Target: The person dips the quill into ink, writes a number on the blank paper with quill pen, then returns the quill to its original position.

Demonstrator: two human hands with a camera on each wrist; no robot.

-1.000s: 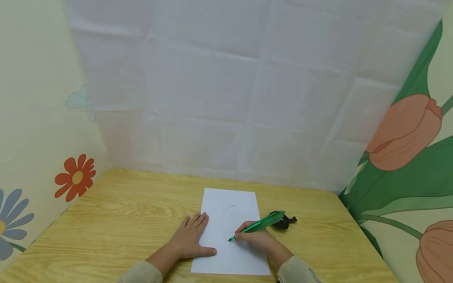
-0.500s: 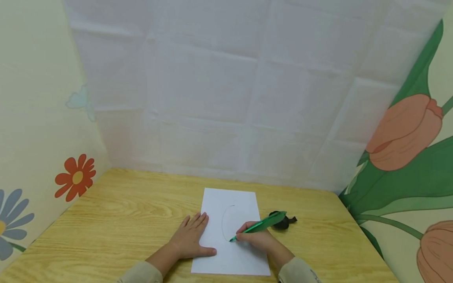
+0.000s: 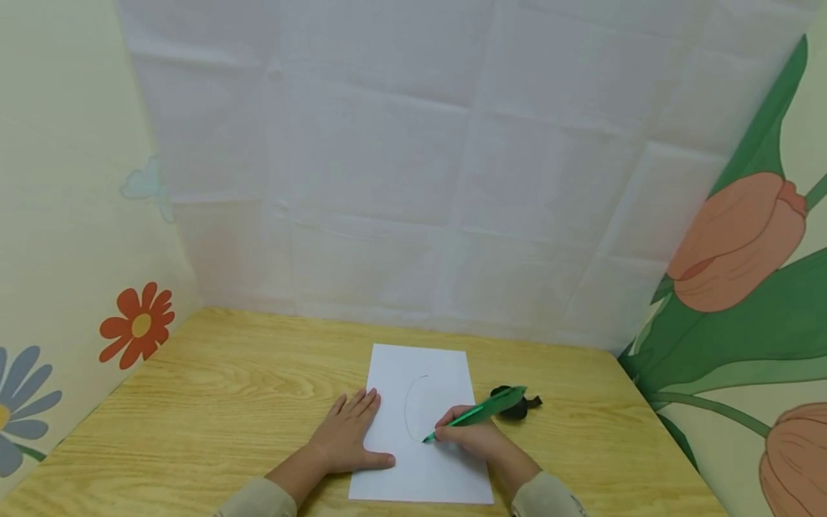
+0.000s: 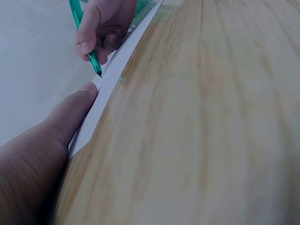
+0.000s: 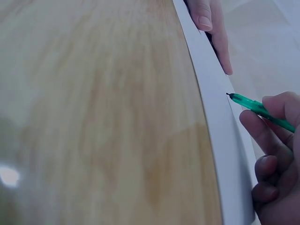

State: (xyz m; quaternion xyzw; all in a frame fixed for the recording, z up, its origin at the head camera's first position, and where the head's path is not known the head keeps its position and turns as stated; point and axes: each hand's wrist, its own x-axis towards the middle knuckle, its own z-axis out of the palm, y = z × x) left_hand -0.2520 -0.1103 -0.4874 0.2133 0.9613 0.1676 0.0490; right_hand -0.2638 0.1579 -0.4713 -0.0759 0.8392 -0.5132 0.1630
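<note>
A white sheet of paper (image 3: 420, 474) lies on the wooden table, bearing a thin dark curved line, bowed to the left. My right hand (image 3: 473, 436) pinches a green pen (image 3: 474, 414) with a leaf-shaped top, its dark tip at the lower end of the curve. In the right wrist view the pen (image 5: 255, 107) sits between thumb and index finger. My left hand (image 3: 345, 436) lies flat with fingers spread over the paper's left edge, its thumb on the sheet. The left wrist view shows that thumb (image 4: 75, 110) close to the pen tip.
Just right of the paper, a small dark rounded object (image 3: 515, 408) with a short stub lies on the wooden table (image 3: 245, 373). A creased white cloth (image 3: 388, 179) hangs behind the table. Flower-painted walls (image 3: 58, 215) stand on both sides.
The right hand and pen have slid slightly right and down across the paper, lengthening the curve's lower end a little. The left hand has stayed in place.
</note>
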